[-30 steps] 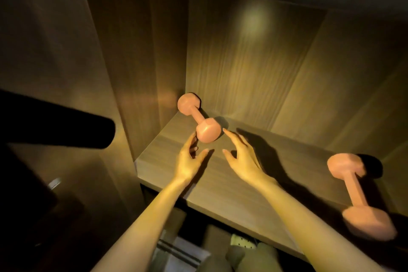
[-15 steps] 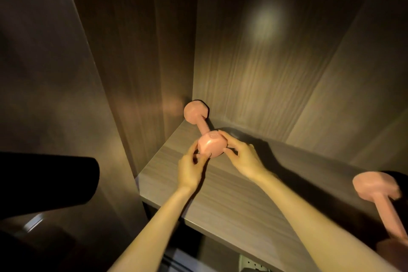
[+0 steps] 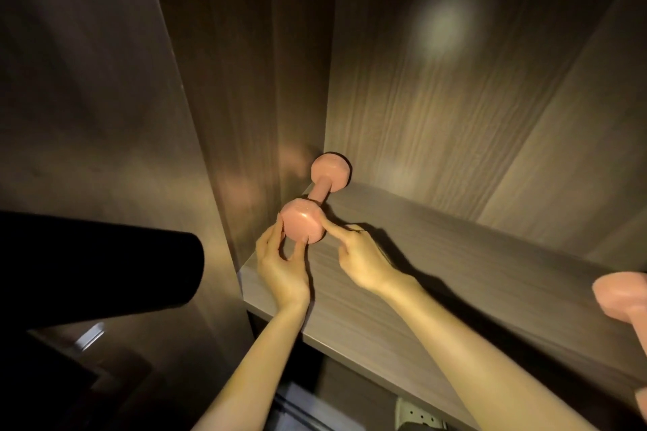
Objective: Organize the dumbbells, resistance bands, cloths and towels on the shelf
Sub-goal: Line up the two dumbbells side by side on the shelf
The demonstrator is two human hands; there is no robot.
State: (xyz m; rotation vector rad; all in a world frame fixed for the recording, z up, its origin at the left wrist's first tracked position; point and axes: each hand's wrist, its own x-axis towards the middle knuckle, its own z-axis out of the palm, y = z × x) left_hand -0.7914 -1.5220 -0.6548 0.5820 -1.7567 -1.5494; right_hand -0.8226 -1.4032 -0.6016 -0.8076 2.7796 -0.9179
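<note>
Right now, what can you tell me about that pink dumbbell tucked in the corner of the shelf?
The pink dumbbell looks matte and coated, perhaps in rubber or vinyl. It has two chunky heads joined by a short, narrow handle. It lies on its side on the wooden shelf, in the back left corner, its far head close to the back wall and its near head toward the camera. The left hand pinches the near head between finger and thumb; the right hand touches that head's right side with its index fingertip.
</note>
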